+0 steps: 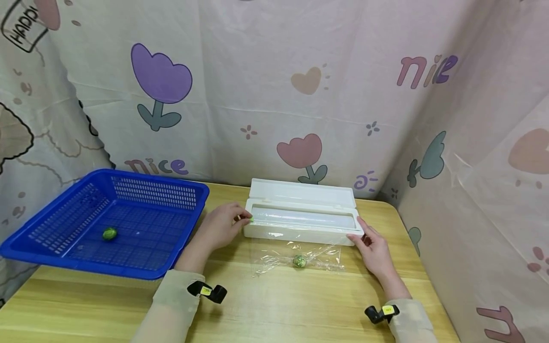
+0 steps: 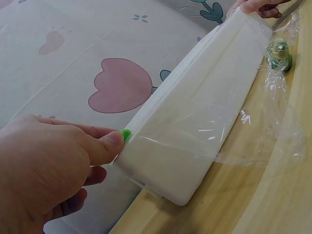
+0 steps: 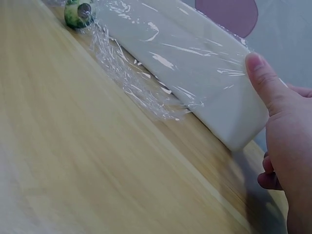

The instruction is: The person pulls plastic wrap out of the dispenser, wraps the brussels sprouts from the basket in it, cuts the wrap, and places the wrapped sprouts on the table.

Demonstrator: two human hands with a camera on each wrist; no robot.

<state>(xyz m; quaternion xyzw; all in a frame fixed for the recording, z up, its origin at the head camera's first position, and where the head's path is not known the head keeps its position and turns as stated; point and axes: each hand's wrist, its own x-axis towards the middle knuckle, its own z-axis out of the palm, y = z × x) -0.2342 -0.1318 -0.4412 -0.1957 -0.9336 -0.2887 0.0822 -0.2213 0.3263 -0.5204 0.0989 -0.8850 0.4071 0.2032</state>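
A white cling film dispenser (image 1: 300, 232) lies with its lid tipped back and a roll inside. My left hand (image 1: 224, 224) pinches a small green slider (image 2: 126, 135) at the dispenser's left front corner, between thumb and forefinger. At the other end, my right hand (image 1: 374, 247) grips the dispenser's corner, thumb on the front (image 3: 270, 90). Clear cling film (image 1: 274, 262) runs from the dispenser's front down onto the table. On the table in front, a small round green vegetable (image 1: 299, 261), like a Brussels sprout, is covered by the film.
To the left stands a blue plastic basket (image 1: 171, 259) holding one similar green vegetable (image 1: 109, 233). The wooden table (image 1: 300, 314) meets a printed cloth curtain (image 1: 240, 95) behind and on the right side.
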